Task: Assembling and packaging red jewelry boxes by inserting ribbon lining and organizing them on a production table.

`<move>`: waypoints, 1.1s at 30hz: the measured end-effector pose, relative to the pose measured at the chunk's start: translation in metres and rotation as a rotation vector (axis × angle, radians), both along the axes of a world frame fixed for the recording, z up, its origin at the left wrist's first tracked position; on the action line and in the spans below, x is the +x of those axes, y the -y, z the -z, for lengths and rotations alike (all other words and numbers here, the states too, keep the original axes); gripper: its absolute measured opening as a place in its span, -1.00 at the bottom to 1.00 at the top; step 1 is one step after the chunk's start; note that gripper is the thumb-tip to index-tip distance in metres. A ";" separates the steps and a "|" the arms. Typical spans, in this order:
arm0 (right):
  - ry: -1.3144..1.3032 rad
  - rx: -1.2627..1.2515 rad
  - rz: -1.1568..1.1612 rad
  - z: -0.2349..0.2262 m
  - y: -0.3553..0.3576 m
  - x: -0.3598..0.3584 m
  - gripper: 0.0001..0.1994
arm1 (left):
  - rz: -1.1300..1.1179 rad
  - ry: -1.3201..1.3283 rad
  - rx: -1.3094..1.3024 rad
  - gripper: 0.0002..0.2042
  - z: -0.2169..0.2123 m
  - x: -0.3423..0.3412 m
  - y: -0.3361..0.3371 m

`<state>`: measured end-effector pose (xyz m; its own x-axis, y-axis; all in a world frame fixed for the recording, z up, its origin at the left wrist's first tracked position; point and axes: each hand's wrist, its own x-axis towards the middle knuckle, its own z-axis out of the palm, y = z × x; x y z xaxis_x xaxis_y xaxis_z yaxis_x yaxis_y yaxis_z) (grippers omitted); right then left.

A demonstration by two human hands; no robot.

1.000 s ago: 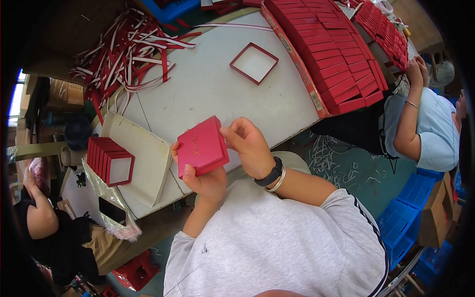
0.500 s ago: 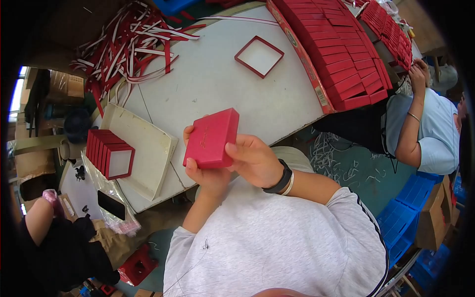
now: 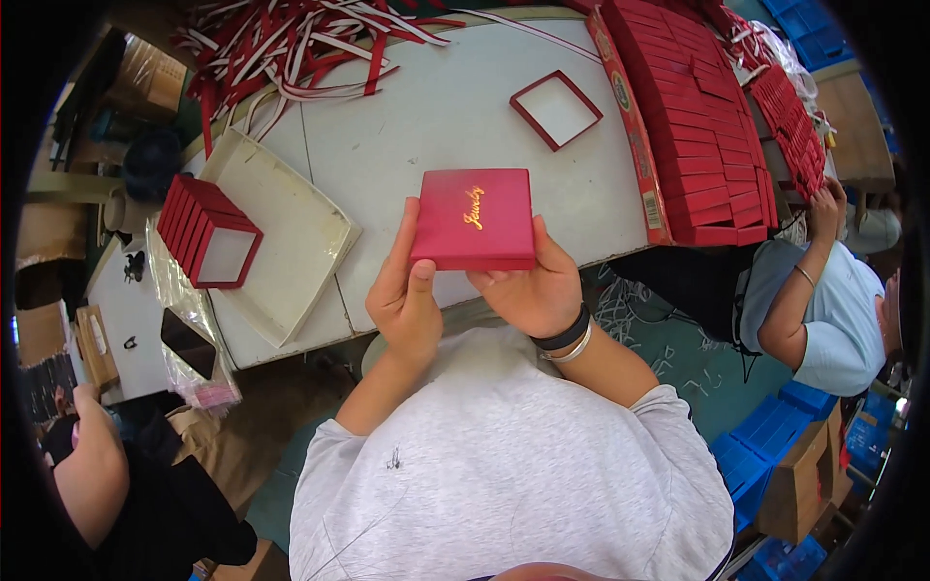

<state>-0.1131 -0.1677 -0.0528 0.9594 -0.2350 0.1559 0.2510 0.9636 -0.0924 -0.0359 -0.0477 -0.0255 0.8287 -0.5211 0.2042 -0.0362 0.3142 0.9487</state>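
Turned flat since before, square red box [image 3: 473, 219] faces up in both hands.

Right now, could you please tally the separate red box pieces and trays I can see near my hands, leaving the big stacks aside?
Closed red box with gold lettering, held by left hand and right hand: 1
Open red box frame lying alone on the table: 1
Cream tray: 1
Total: 3
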 end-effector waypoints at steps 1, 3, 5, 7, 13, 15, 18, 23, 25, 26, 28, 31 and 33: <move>0.175 0.021 -0.044 0.006 0.003 0.004 -0.58 | 0.026 0.035 0.012 -0.48 0.004 0.004 -0.005; 0.348 0.042 -0.094 0.008 0.007 -0.002 -0.55 | 0.048 0.068 0.020 -0.54 0.012 0.009 -0.012; 0.020 0.085 -0.051 -0.009 0.008 -0.014 -0.49 | -0.039 -0.267 -0.109 -0.44 0.016 0.013 -0.014; 0.008 0.109 -0.068 0.000 0.009 -0.019 -0.45 | 0.005 -0.103 -0.184 -0.35 0.010 0.020 -0.006; -0.197 0.102 -0.142 0.000 0.008 -0.023 -0.35 | 0.317 0.109 0.075 -0.08 -0.020 0.022 -0.015; -0.198 0.105 -0.175 -0.002 0.007 -0.019 -0.34 | 0.331 0.056 0.096 -0.08 -0.021 0.026 -0.021; -0.191 -0.055 -0.170 0.009 0.009 -0.024 -0.44 | 0.302 0.348 0.257 -0.22 -0.019 0.042 -0.035; -0.067 -0.222 -0.249 0.009 0.003 -0.011 -0.48 | 0.210 0.817 0.126 -0.43 -0.018 0.067 -0.070; -0.068 -0.302 -0.324 0.003 0.001 -0.003 -0.48 | 0.208 0.877 0.134 -0.46 -0.029 0.078 -0.088; -0.062 -0.376 -0.374 0.000 0.000 0.003 -0.48 | 0.232 0.947 0.139 -0.48 -0.035 0.084 -0.098; -0.045 -0.481 -0.468 -0.006 -0.004 0.017 -0.49 | 0.207 1.028 0.109 -0.52 -0.035 0.090 -0.115; -0.022 -0.530 -0.571 -0.011 -0.024 0.046 -0.51 | 0.035 0.911 -0.008 -0.58 -0.031 0.096 -0.137; 0.275 -0.423 -0.461 -0.019 -0.049 0.081 -0.52 | -0.228 0.852 0.025 -0.65 -0.017 0.104 -0.159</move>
